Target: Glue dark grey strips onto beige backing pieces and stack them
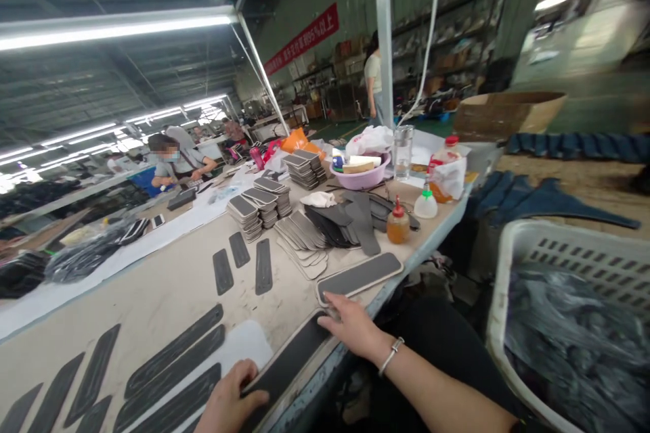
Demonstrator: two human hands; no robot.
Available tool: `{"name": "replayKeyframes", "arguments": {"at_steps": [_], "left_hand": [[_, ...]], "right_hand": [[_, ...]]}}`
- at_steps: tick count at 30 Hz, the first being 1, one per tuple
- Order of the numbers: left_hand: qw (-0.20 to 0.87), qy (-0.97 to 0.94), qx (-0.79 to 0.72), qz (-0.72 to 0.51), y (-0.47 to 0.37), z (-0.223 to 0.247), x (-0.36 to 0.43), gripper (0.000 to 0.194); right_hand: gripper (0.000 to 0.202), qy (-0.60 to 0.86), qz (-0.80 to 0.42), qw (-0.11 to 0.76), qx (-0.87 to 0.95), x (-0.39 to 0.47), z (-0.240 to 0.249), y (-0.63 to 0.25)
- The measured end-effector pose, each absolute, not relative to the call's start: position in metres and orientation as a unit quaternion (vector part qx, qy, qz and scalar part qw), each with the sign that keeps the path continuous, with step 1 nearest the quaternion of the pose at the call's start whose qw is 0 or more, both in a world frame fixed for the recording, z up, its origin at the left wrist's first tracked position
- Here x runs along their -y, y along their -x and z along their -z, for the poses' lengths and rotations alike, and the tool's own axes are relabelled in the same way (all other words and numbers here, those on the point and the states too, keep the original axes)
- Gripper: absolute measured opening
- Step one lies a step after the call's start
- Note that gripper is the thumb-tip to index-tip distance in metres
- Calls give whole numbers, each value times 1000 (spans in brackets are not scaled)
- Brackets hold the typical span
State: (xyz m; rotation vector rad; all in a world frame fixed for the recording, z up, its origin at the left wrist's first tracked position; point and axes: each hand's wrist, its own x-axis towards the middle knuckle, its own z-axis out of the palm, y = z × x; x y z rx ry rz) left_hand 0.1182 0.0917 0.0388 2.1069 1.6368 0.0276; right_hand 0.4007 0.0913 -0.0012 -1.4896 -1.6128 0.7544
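Observation:
A long dark strip (pixel 292 358) with a pale border lies along the table's near edge, between my two hands. My left hand (pixel 233 392) is closed on its near end, thumb on top and fingers bent at the side. At its far end, my right hand (pixel 355 328) rests with fingers stretched out, the thumb touching the strip. Just beyond the right fingertips is a second dark panel with a pale rim (pixel 360 275). A white sheet (pixel 248 345) lies beside the left hand, partly under several long dark strips (pixel 175 352).
Stacked panels (pixel 254 206), fanned pale-edged pieces (pixel 302 243), an amber bottle with a red cap (pixel 398 224), a green-capped bottle (pixel 425 204) and a purple basin (pixel 360 178) stand farther back. A white crate (pixel 512 243) is at my right. Another person (pixel 177 159) works across the table.

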Motion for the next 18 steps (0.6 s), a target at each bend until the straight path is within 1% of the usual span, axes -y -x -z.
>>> {"name": "replayKeyframes", "arguments": {"at_steps": [2, 3, 6, 9, 13, 15, 18], "left_hand": [[279, -768, -576, -26, -117, -43, -98, 19], [295, -766, -569, -30, -117, -47, -103, 22], [306, -766, -564, -40, -132, -59, -121, 31], [277, -784, -551, -70, -170, -69, -142, 36], [227, -836, -490, -96, -240, -66, -170, 39], [194, -870, -445, -84, -272, -59, -183, 41], [157, -894, -415, -62, -304, -45, -201, 40]], "right_hand": [[26, 590, -321, 384, 633, -94, -1, -400], [22, 593, -326, 382, 630, -96, -3, -402], [32, 613, -301, 407, 607, -103, -13, -418], [39, 662, -214, 411, 589, -107, -30, -451], [40, 775, -86, 320, 538, -107, -40, -500], [40, 820, -71, 275, 497, -107, -37, -519], [36, 853, -78, 247, 453, -109, -26, -536]]}}
